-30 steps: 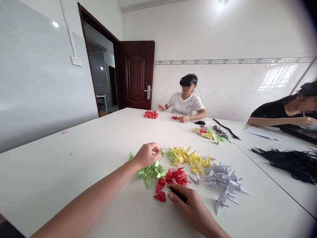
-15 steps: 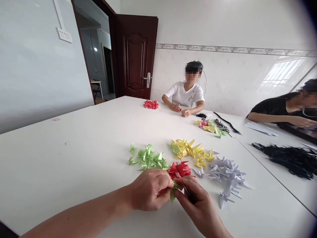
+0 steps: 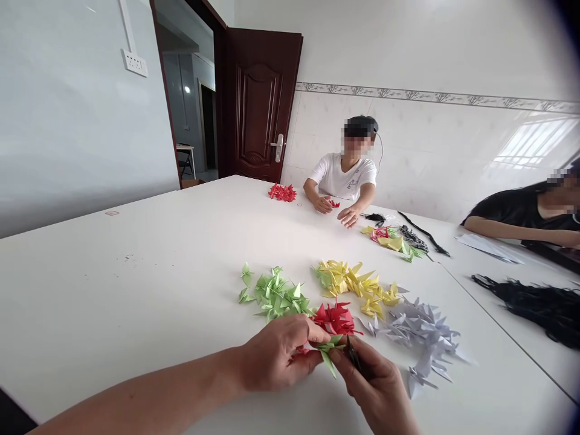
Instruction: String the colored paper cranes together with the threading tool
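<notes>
though ppr, pointy grn crane [image 3: 329, 348]

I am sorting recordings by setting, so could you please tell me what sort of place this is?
Probably a craft workroom: a large white tabletop bears heaps of colourful folded paper pieces, and a person in a white shirt sits across it, also with red pieces.

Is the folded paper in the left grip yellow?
No, the folded paper in the left grip is green, while the yellow pile lies farther back.
</notes>
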Motion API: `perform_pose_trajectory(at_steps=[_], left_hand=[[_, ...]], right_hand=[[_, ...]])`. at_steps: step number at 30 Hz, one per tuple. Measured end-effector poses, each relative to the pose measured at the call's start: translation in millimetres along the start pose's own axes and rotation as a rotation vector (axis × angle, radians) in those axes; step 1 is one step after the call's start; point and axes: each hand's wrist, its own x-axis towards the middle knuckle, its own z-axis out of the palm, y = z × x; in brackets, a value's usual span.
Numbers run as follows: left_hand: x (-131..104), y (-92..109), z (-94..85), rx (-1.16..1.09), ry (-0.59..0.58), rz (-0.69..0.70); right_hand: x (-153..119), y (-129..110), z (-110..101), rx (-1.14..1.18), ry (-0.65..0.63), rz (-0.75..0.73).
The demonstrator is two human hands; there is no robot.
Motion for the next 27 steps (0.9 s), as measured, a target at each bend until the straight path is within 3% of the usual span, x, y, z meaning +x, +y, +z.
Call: perform_pose_trajectory(at_steps=[6, 11, 16, 19, 22, 27], left_hand=[[2.0, -3.9, -1.6, 0.015, 0.083, -0.003], [2.1, -6.3, -2.5, 0.043, 0.136, -0.057], [4.8, -12.2, -9.8, 0.169, 0.104, 0.045], [10.9, -24.4, -22.4, 0.324, 0.074, 0.076], [12.9, -37.8, -39.5, 0.428, 0.071, 0.015], [-23.8, -46.0, -70.7, 0.602, 0.111, -0.136]], right_hand=[[-0.3, 0.9, -3.8, 0.021, -0.046, 0.009], [-2.0, -8.0, -9.5, -0.056, -0.081, -0.081], [-1.1, -6.4, -8.0, -0.175, -0.15, -0.099], [6.4, -1.7, -14.2, -0.254, -0.015, -0.081], [17.4, -3.0, -33.2, -0.384, 0.139, -0.086], [18.0, -7.8, -86.1, -0.555, 0.323, 0.063]])
